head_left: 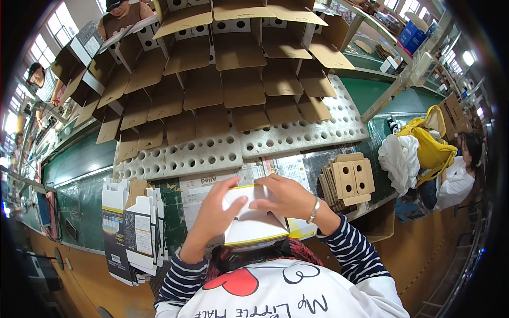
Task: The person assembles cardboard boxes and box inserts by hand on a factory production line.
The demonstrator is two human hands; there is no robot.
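A small white carton point(257, 229) with yellow edges stands in front of my chest at the table's near edge. My left hand point(220, 208) grips its left side, thumb bent over the top flaps. From the right, my right hand point(289, 199) holds the far edge, its thumb and fingers curled on the white flap. Part of the carton's inside is hidden by the hands. To my left lies a stack of flattened printed cartons point(135, 228) in black and white. On my right stands a pile of brown cardboard inserts point(347, 180) with round holes.
Several rows of open boxes point(241, 87) are stacked ahead on white foam boards point(297, 135) full of holes. A yellow bag point(427, 143) and white cloth point(398, 161) lie at the right. A phone point(71, 230) rests at the left. Other people are nearby.
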